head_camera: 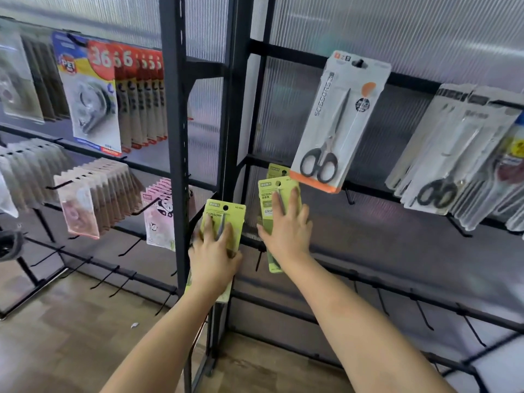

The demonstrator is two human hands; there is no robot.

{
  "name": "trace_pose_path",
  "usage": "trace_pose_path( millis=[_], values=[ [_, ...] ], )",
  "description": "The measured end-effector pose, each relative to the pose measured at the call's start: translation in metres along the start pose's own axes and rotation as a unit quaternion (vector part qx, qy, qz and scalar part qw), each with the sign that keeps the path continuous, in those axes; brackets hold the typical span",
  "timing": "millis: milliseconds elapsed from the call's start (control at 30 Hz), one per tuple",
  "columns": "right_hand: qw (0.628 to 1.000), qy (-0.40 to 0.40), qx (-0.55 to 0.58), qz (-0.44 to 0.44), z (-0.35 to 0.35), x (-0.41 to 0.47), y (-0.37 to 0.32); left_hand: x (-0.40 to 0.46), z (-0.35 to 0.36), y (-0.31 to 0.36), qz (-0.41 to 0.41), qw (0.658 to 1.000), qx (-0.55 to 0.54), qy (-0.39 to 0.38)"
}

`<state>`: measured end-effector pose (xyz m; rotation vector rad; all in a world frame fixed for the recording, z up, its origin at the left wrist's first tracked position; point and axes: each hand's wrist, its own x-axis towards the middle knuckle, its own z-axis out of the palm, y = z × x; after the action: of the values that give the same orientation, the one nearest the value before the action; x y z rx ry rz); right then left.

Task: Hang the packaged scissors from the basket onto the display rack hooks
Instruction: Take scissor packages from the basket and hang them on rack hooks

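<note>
My left hand point(212, 259) grips a green packaged pair of scissors point(226, 214) in front of the dark rack post, fingers across its front, its hang hole free at the top. My right hand point(286, 234) presses flat, with straight fingers, on a second green scissors pack point(268, 194) at the right rack's lower row. A third green pack point(276, 169) hangs just behind and above it. A large grey-and-orange scissors pack point(337, 120) hangs tilted on the hook above. The basket is out of view.
More grey scissors packs point(453, 154) hang at the right. Bare black hooks point(422, 313) line the bottom rail. The left rack holds tape packs point(93, 97) and pink packets point(96, 194). The vertical post point(175, 137) divides the racks. Below lies the wooden floor point(71, 321).
</note>
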<state>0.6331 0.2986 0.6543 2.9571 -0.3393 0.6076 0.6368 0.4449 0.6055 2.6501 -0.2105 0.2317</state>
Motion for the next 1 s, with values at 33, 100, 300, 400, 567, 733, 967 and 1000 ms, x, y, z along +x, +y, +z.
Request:
trace_pose_path(
  millis=[33, 100, 300, 400, 567, 733, 967, 1000],
  values=[
    [1.000, 0.003, 0.001, 0.004, 0.003, -0.001, -0.001, 0.001, 0.001, 0.000, 0.000, 1.000, -0.003, -0.001],
    [1.000, 0.004, 0.009, 0.014, 0.008, -0.003, -0.002, 0.003, 0.001, 0.000, 0.004, 1.000, -0.008, -0.002],
    [0.999, 0.009, 0.020, 0.047, 0.011, 0.010, -0.007, 0.008, 0.001, -0.001, 0.016, 1.000, -0.010, -0.004],
    [0.998, -0.015, 0.015, 0.053, 0.015, 0.016, -0.006, 0.009, 0.003, 0.000, 0.016, 1.000, -0.015, -0.004],
    [0.997, -0.037, 0.017, 0.068, 0.025, 0.032, -0.008, 0.011, 0.010, -0.001, 0.014, 0.999, -0.037, -0.014],
    [0.995, -0.028, 0.048, 0.089, 0.039, 0.056, -0.008, 0.016, 0.016, -0.005, 0.007, 0.997, -0.073, -0.021],
    [0.991, -0.048, 0.043, 0.118, 0.055, 0.084, -0.009, 0.029, 0.018, -0.011, 0.008, 0.993, -0.108, -0.041],
    [0.991, -0.048, 0.044, 0.120, 0.056, 0.086, -0.010, 0.031, 0.018, -0.012, 0.009, 0.993, -0.108, -0.044]
  ],
)
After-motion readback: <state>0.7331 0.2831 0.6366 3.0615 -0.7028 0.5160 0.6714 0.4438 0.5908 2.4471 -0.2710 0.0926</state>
